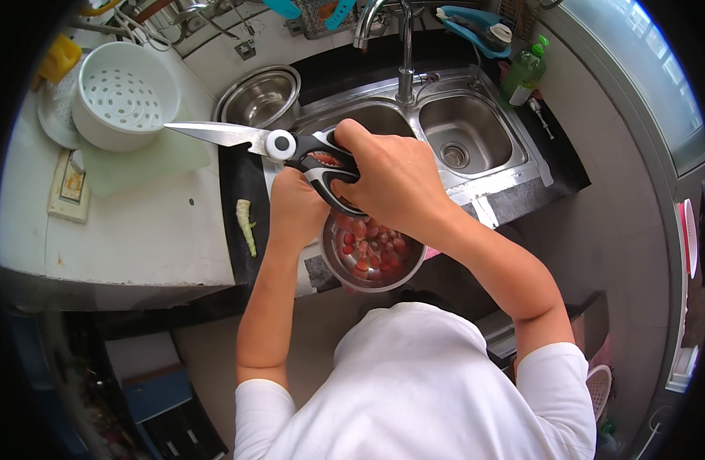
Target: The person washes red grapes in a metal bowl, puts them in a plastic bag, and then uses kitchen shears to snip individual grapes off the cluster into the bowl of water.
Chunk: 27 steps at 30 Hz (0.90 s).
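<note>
Kitchen scissors (280,144) with black-and-white handles are in my right hand (392,172), its fingers through the handle loops. Their blades lie together and point left. My left hand (300,201) is curled just below the pivot, against or very near the lower handle. Its fingertips are hidden, so I cannot tell whether it holds anything. Under both hands, a steel bowl (333,259) contains red grapes (375,261), several of them loose. The bowl stands at the counter's front edge, partly covered by my right hand and the scissors.
Behind my hands is a double steel sink (467,135) with a tall faucet (406,69). Steel basins (260,98) stand to its left, a green soap bottle (523,72) to its right. A white strainer pot (128,92) and a pale root-like piece (246,227) lie leftward.
</note>
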### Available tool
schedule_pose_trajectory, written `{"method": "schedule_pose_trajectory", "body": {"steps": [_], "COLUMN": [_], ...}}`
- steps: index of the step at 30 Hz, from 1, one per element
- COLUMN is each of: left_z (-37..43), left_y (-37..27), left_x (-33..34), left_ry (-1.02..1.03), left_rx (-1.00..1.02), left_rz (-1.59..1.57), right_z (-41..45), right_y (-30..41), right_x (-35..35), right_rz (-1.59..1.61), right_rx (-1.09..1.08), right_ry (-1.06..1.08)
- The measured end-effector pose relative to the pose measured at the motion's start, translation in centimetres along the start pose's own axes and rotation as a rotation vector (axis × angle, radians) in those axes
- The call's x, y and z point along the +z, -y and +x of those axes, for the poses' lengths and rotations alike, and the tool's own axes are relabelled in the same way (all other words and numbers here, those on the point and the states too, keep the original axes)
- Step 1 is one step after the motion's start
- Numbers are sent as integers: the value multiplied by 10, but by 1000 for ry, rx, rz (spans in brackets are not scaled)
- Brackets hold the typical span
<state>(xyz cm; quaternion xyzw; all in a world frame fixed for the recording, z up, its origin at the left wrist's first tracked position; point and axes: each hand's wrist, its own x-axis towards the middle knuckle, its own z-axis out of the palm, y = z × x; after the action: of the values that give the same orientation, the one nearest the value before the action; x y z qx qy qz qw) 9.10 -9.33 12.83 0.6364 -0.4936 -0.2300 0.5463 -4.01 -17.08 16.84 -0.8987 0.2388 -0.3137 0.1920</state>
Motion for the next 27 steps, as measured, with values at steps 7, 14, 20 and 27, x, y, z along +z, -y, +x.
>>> {"method": "schedule_pose_trajectory", "body": {"steps": [7, 14, 20, 27], "left_z": [2, -5, -9, -11], "left_y": [2, 24, 23, 17], "left_x": [7, -5, 3, 19], "left_ry": [-43, 85, 90, -7], "left_rx": [-55, -234, -191, -171], "left_rz": [-165, -123, -64, -85], "right_z": [-16, -116, -174, -176], "right_y": [-18, -53, -43, -37], "right_x": [-23, -36, -19, -15], "right_rz": [136, 847, 787, 599], "right_rx": [99, 599, 640, 727], "right_ry": [12, 445, 559, 588]}}
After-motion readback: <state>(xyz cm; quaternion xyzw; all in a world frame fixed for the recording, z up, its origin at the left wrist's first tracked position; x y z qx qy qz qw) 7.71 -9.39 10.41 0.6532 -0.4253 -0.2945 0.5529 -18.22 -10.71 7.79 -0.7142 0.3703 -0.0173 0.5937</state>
